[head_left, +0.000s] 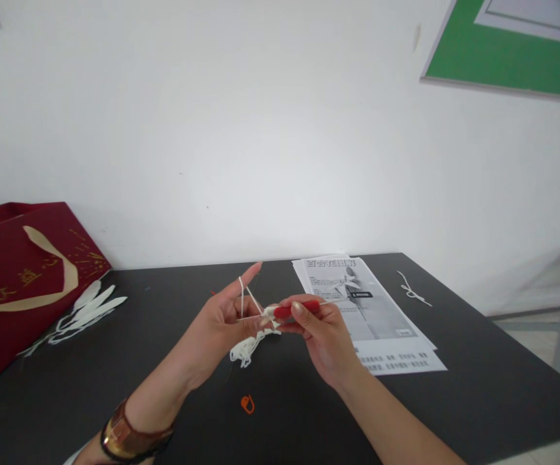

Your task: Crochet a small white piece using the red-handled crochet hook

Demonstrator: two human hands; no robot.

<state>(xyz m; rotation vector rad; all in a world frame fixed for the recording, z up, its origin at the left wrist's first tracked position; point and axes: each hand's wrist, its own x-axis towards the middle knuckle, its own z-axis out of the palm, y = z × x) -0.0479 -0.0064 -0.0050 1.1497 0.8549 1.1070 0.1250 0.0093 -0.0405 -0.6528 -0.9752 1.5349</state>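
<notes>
My left hand (214, 332) pinches a small white crochet piece (269, 314) between thumb and fingers. Its index finger points up, with white yarn (241, 292) looped round it and running down to the piece. In my right hand (325, 336) is a crochet hook with a red handle (311, 306), gripped between thumb and fingers; its tip meets the white piece, where my fingers partly hide it. Below my hands a bunch of loose white yarn (245, 349) lies on the dark table (202, 413). An orange stitch marker (247, 404) lies nearer to me.
A dark red paper bag (13, 258) with a cream ribbon stands at the left. Beside it lie several white petal-shaped pieces (93, 307) with yarn tails. Printed sheets (381, 323) rest behind my right hand, and a yarn scrap (413, 290) lies farther right. A white wall (260, 129) rises behind.
</notes>
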